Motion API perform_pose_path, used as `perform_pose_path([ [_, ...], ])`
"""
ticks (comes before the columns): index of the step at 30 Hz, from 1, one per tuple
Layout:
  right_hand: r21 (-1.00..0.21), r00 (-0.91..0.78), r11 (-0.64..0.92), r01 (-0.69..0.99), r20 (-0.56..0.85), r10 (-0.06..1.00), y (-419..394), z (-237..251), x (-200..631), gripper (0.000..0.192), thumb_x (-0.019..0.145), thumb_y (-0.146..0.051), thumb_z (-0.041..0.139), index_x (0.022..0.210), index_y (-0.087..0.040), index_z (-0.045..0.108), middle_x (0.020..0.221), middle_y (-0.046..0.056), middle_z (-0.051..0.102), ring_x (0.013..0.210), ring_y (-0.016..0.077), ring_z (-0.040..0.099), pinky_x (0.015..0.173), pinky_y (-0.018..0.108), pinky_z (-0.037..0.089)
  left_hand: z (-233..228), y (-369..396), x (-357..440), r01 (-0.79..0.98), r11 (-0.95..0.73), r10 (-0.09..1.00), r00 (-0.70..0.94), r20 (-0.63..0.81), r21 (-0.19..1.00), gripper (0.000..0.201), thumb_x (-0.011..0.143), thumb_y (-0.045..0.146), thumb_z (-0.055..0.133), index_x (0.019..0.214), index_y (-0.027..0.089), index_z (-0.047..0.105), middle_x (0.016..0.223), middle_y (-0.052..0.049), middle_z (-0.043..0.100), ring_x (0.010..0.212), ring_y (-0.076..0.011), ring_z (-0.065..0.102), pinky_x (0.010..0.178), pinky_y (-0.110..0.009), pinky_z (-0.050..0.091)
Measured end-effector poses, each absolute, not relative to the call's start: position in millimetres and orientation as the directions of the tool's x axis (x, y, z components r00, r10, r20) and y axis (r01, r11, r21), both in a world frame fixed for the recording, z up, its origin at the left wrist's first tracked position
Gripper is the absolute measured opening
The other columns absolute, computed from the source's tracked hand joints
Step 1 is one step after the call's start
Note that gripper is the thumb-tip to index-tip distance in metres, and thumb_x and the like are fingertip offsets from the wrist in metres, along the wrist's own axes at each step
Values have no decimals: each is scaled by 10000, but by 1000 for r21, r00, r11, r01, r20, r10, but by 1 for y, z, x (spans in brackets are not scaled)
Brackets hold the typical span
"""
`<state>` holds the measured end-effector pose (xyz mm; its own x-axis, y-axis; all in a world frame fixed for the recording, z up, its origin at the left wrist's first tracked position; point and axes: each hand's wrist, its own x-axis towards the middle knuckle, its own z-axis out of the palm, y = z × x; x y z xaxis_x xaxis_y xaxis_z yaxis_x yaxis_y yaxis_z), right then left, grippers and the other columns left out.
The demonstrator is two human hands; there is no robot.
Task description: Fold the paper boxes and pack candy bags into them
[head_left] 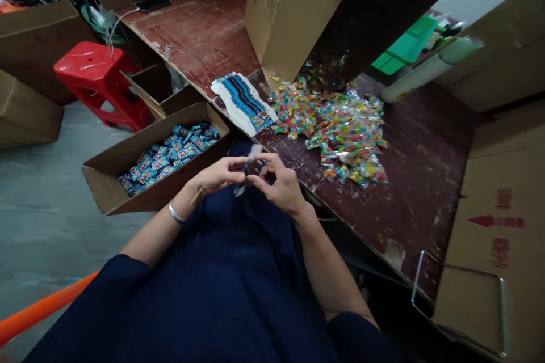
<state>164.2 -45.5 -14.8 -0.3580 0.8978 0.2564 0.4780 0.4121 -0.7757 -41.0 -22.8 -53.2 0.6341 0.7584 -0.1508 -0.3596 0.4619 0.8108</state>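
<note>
Head view: a small clear packet (249, 169) sits pinched between both hands above the lap, just off the desk's near edge. The left hand (219, 174) has its fingertips closed on the packet's left side; the right hand (281, 184) is clamped on its right side. On the desk (417, 170) beyond lies a heap of colourful sweet packets (340, 127), with a stack of blue printed bags (244, 101) at the desk's edge. A cardboard box of blue packs (166, 156) stands left of the hands.

Red stool (99, 76) on grey floor (38, 204)
</note>
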Motion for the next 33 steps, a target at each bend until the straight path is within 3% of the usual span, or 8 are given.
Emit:
perform_pose_path([
  [6,-913,-330,267,307,161,930,-47,-7,178,359,840,-459,816,742,-229,557,630,-57,589,527,102,526,510,235,426,-46,-28,-31,-254,466,704,687,-181,848,521,578,403,1002,980,131,811,898,-79,779,801,-157,712,754,-246,543],
  [12,-968,1,227,108,228,974,-58,-27,163,479,794,-453,864,1181,-261,658,1009,26,742,915,195,728,795,314,614,-44,-31,-25,-343,412,853,471,-225,844,492,613,494,973,888,117,815,796,-64,759,681,-133,673,683,-247,541],
  [14,-979,-3,185,91,185,983,-63,-36,153,391,829,-454,831,1135,-248,700,1080,48,764,955,215,741,851,347,623,-45,-34,-19,-372,301,921,352,-167,878,442,624,480,969,827,123,805,761,-36,737,663,-112,643,667,-229,525],
  [17,-981,114,170,94,181,977,-65,-41,141,238,894,-455,758,945,-224,737,866,13,757,754,179,708,739,316,611,-47,-41,-10,-369,150,980,178,-88,917,389,674,463,941,772,131,762,754,-25,728,675,-121,650,689,-243,550],
  [19,-978,183,180,101,196,963,-64,-42,136,233,907,-448,741,882,-216,743,752,-9,718,655,152,653,646,283,575,-47,-45,-6,-334,38,997,78,-12,942,365,711,427,924,855,144,743,796,-24,735,711,-137,678,710,-254,578],
  [22,-969,242,214,125,239,940,-60,-43,133,277,914,-420,734,1107,-224,760,864,5,747,716,151,674,680,282,581,-47,-50,-3,-266,-130,991,-13,132,955,485,773,345,886,1187,194,683,901,-14,733,788,-145,717,747,-249,606],
  [26,-925,282,291,244,355,892,-55,-50,135,425,928,-419,717,1315,-244,696,1026,39,752,854,178,703,798,326,601,-49,-52,-4,-224,-160,977,105,187,961,592,856,322,800,1401,219,594,1140,-55,716,870,-153,744,829,-268,624],
  [33,-854,190,374,361,461,867,-59,-47,147,201,971,-423,661,953,-258,775,930,44,718,898,219,693,868,386,582,-43,-45,-17,-225,22,934,351,60,974,413,824,315,821,1184,171,680,1091,-82,720,988,-202,703,863,-274,590],
])
